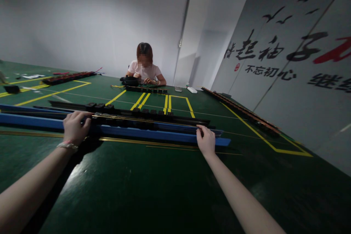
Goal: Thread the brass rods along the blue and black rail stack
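Long blue rails (164, 136) lie across the green table, with black strips carrying black blocks (145, 112) just behind them. My left hand (75, 127) rests over the rails at the left, its thumb and fingers pinched at the end of thin brass-coloured rods (123, 117). These rods run right along the top of the rails. At the right part of the rails, my right hand (205, 139) is closed, fingertips at the rods' far end; what lies between them is too small to make out. More thin brass rods (137, 140) lie along the near side of the blue rails.
Across the green table (153, 190) sits a person (145, 67) with both hands at a black strip. Another long strip (241, 109) lies at the right edge, and a dark bundle (68, 77) at the back left. A white object (192, 90) stands near the back edge.
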Demonstrator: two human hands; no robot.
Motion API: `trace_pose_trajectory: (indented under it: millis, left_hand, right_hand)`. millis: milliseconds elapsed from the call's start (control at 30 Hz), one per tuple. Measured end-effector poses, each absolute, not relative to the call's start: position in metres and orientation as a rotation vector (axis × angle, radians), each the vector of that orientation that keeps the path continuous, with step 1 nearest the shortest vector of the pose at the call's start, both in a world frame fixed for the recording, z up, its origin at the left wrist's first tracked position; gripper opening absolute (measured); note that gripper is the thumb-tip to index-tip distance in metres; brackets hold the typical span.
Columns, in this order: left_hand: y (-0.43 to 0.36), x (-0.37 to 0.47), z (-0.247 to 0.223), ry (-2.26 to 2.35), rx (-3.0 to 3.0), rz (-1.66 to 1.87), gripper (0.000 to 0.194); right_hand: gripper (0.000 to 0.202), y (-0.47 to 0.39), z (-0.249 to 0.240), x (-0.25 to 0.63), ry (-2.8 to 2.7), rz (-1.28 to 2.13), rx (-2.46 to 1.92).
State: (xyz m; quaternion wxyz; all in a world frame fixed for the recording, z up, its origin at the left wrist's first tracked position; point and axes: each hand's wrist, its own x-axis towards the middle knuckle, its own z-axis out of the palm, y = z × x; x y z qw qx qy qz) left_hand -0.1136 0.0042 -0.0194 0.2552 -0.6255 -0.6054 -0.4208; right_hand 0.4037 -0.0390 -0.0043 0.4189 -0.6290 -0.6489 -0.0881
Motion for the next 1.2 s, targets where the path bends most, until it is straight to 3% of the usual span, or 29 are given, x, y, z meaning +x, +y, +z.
trace_pose_trajectory:
  millis: [867,1200]
  left_hand:
    - [0.003,-0.109,-0.016,-1.408,-1.798,-1.241,0.033]
    - [-0.001,-0.102,-0.014,-1.406,-1.949,-1.204,0.030]
  right_hand:
    - [0.044,-0.043,-0.004,0.389,-2.031,-0.240,-1.413]
    - [0.035,-0.038,-0.006,0.405,-1.461,-0.331,-1.669]
